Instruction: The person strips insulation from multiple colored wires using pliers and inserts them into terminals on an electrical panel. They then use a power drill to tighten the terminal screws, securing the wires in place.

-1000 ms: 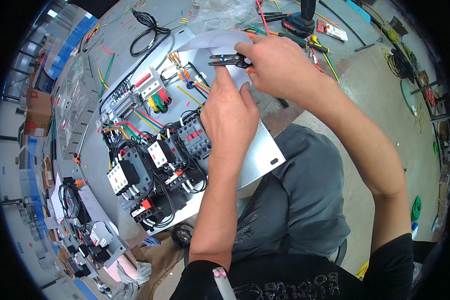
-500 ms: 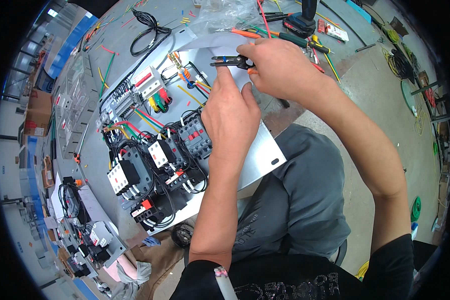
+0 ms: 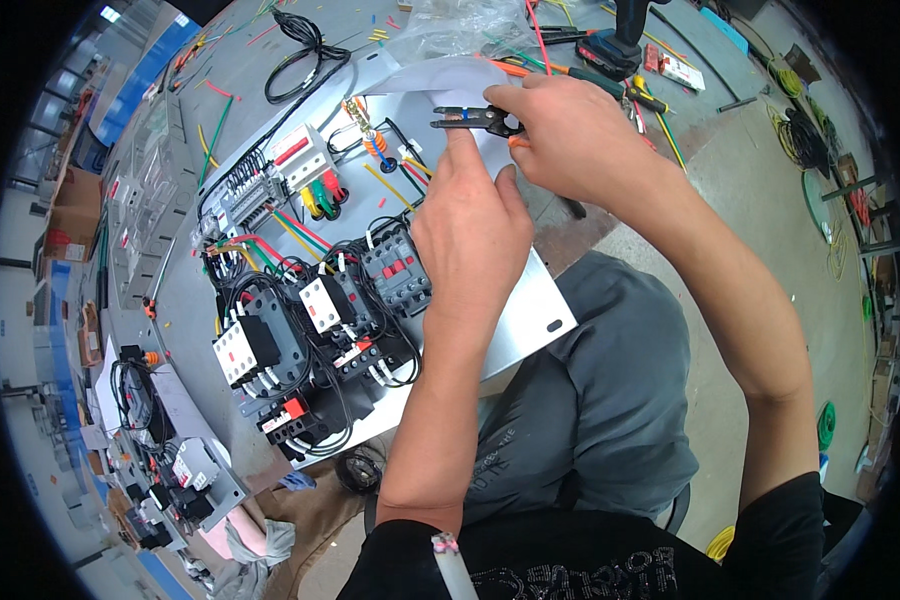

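Note:
My right hand is closed round the orange handles of a black-jawed wire stripper or crimping pliers, the exact kind unclear. A small blue piece shows at the jaws. Just below them is my left hand, its index finger reaching up to the tool and its thumb bent beside it; what its fingers hold is hidden. Both hands are above a metal mounting plate. Wired contactors are fixed to it, left of my left forearm, along with a white circuit breaker farther back.
Beyond the plate lie a coil of black cable, a clear plastic bag and a cordless drill. A screwdriver rests at the table's right edge. Another wired plate is at the lower left.
The view has shifted slightly, and both hands sit a little farther right in it. The pliers remain in my right hand, my left fingers still at the jaws.

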### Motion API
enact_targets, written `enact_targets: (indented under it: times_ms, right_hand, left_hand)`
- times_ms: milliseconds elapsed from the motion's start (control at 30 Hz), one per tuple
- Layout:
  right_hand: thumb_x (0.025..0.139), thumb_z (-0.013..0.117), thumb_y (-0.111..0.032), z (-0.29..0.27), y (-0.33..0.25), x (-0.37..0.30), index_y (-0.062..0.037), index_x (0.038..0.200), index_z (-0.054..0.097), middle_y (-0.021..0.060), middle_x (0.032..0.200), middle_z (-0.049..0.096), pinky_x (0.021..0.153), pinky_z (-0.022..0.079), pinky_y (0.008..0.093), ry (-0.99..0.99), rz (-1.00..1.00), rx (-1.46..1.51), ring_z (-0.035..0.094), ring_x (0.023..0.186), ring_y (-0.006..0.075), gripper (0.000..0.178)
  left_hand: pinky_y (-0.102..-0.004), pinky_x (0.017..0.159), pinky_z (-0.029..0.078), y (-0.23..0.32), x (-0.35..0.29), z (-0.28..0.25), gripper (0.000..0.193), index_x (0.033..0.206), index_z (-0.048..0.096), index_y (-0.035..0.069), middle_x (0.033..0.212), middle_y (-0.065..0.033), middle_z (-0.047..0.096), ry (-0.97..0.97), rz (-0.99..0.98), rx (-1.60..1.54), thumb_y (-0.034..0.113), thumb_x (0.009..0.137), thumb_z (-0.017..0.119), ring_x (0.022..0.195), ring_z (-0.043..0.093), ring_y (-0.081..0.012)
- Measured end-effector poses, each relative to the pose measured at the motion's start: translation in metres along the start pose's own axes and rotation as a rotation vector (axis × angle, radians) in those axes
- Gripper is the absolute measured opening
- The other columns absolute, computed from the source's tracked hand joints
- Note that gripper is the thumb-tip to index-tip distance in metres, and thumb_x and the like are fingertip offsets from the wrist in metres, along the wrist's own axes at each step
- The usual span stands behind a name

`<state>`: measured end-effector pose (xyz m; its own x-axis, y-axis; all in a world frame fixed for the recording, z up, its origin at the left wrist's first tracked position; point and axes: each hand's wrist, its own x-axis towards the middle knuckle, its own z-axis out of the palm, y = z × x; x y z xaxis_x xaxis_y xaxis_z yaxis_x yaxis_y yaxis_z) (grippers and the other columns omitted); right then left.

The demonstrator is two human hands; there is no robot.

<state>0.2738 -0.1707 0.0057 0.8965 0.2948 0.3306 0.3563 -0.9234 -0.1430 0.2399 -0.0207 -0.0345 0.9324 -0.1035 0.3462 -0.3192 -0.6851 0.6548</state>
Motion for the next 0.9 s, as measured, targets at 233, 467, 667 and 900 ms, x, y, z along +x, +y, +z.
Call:
enact_targets:
  times_ms: [233,467,667,900]
  right_hand:
    - [0.079,0.078,-0.014,0.0025,0.0027,-0.0011,-0.0011,0.098,0.072,0.0199,0.085,0.073,0.077,0.058,0.0514,0.060,-0.031,-0.020,0.074,0.087,0.0398,0.023]
    - [0.079,0.077,-0.014,0.0043,0.0052,-0.0025,-0.0015,0.097,0.073,0.0197,0.085,0.074,0.077,0.059,0.0510,0.088,-0.036,-0.031,0.074,0.087,0.0399,0.022]
    - [0.079,0.076,-0.013,0.0016,0.0044,-0.0012,-0.0013,0.100,0.074,0.0203,0.087,0.074,0.078,0.059,0.0517,0.040,-0.016,-0.018,0.074,0.089,0.0401,0.024]
    - [0.083,0.074,-0.013,-0.0013,0.0028,-0.0002,-0.0021,0.103,0.074,0.0206,0.086,0.074,0.077,0.058,0.0522,0.013,0.015,0.024,0.073,0.088,0.0413,0.023]
  left_hand:
    - [-0.0586,0.080,0.054,-0.0005,0.0004,-0.0003,0.048,0.137,0.050,-0.003,0.110,-0.0298,0.071,-0.019,0.004,0.008,0.012,0.094,0.068,0.096,0.070,-0.0508]
    - [-0.0575,0.080,0.054,0.0006,0.0003,-0.0006,0.054,0.141,0.048,-0.004,0.111,-0.0306,0.070,-0.028,-0.011,0.015,0.011,0.094,0.068,0.097,0.070,-0.0499]
    - [-0.0571,0.080,0.054,-0.0014,0.0000,-0.0001,0.055,0.142,0.047,-0.003,0.111,-0.0300,0.070,-0.014,0.007,-0.006,0.012,0.094,0.069,0.097,0.070,-0.0499]
    - [-0.0573,0.080,0.053,-0.0011,0.0005,-0.0007,0.052,0.139,0.048,-0.003,0.111,-0.0292,0.070,-0.013,-0.001,-0.013,0.013,0.095,0.069,0.098,0.069,-0.0503]
